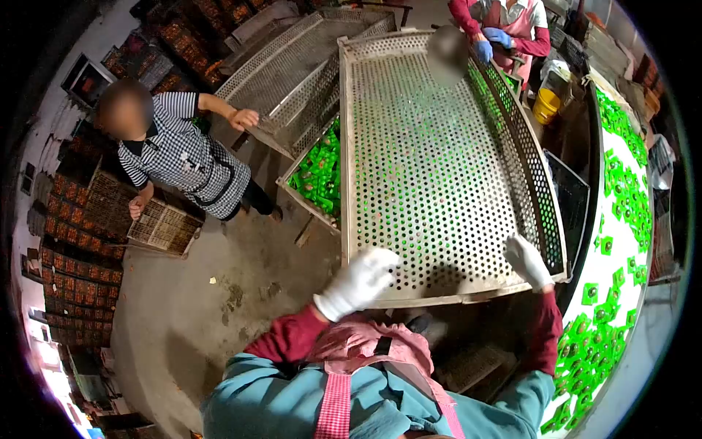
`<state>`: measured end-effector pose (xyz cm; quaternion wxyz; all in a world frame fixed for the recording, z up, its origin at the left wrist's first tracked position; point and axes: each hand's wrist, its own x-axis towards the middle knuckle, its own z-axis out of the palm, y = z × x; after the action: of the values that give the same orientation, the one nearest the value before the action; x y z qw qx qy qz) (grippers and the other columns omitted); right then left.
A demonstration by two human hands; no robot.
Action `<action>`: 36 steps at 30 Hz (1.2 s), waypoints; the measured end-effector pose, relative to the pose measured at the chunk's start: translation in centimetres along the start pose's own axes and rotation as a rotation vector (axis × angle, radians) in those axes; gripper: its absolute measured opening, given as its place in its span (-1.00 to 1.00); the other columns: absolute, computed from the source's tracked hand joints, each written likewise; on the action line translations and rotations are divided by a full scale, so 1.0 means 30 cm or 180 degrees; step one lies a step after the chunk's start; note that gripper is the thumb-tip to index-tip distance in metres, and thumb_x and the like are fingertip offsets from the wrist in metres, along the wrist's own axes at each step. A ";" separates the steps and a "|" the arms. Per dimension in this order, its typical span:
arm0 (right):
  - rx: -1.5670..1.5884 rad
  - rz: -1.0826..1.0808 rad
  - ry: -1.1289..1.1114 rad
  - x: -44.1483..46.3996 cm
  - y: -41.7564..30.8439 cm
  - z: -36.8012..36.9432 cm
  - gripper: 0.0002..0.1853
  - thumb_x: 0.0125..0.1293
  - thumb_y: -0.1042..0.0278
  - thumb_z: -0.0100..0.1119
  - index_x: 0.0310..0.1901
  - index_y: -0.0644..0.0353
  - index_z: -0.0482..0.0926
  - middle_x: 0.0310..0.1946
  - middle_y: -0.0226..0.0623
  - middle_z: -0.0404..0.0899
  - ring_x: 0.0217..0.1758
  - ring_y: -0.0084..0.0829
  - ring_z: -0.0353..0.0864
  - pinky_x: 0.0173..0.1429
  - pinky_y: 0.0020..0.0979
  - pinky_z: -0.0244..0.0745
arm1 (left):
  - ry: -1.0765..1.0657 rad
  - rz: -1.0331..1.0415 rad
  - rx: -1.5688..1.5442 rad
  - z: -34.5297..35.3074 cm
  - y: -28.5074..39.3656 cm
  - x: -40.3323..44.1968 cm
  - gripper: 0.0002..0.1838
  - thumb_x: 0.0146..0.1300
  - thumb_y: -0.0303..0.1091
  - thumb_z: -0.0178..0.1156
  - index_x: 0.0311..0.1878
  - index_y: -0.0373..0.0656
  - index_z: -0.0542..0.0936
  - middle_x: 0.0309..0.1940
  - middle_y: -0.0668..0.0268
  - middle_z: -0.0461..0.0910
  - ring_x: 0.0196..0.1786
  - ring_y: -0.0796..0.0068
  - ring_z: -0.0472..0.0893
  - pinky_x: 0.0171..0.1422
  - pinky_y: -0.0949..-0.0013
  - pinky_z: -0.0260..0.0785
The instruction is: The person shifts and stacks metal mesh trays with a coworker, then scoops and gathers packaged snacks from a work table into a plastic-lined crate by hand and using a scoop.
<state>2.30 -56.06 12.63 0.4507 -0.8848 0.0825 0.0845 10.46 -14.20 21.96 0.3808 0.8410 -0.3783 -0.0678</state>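
A large perforated metal tray (431, 175) lies in front of me, with green showing through its holes. My left hand (358, 284), in a white glove, is over the tray's near left corner, its fingers spread and holding nothing. By the near right corner is my right hand (528, 262), also white-gloved, fingers stretched out over the perforated surface; nothing shows in it. Whether either hand touches the tray is not clear. Green packets (319, 172) fill a lower tray that sticks out at the left.
A person (186, 150) in a checked apron stands at the left beside a crate (167, 225). Another person (512, 40) with blue gloves is at the far right. Green pieces cover a white belt (610, 256). A yellow bucket (546, 106) and a second perforated tray (292, 73) lie beyond.
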 end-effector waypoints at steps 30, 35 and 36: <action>-0.0942 0.0804 0.0125 0.682 -0.140 0.493 -0.40 0.30 0.42 0.14 0.36 0.29 0.26 0.25 -0.07 0.45 0.24 -0.31 0.47 0.33 -0.38 0.31 | 0.0037 -0.1361 0.0202 -0.744 -0.916 -0.760 -0.82 0.24 -0.37 0.17 -0.11 -0.12 0.61 -0.12 0.20 0.60 -0.08 0.14 0.59 0.00 0.18 0.44; -0.1662 0.1472 -0.0084 0.566 -0.266 0.177 -0.66 0.28 0.49 0.09 0.11 0.21 0.47 -0.03 -0.22 0.60 -0.07 -0.34 0.58 0.04 -0.36 0.49 | -0.0276 -0.1729 0.0149 -0.689 -0.830 -0.702 -0.81 0.25 -0.36 0.15 -0.10 -0.12 0.62 -0.12 0.21 0.60 -0.08 0.13 0.59 0.00 0.18 0.44; -0.1816 0.1330 -0.0021 0.564 -0.147 0.131 -0.71 0.28 0.43 0.09 0.04 0.21 0.49 -0.10 -0.16 0.60 -0.13 -0.27 0.59 -0.01 -0.31 0.49 | -0.0367 -0.1879 0.0084 -0.687 -0.808 -0.678 -0.81 0.26 -0.35 0.15 -0.10 -0.12 0.62 -0.12 0.21 0.60 -0.08 0.13 0.59 0.00 0.18 0.44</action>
<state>19.43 -51.49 10.03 0.1586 -0.9388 0.2333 0.1974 18.60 22.21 16.09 0.3115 0.9143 -0.1392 -0.2182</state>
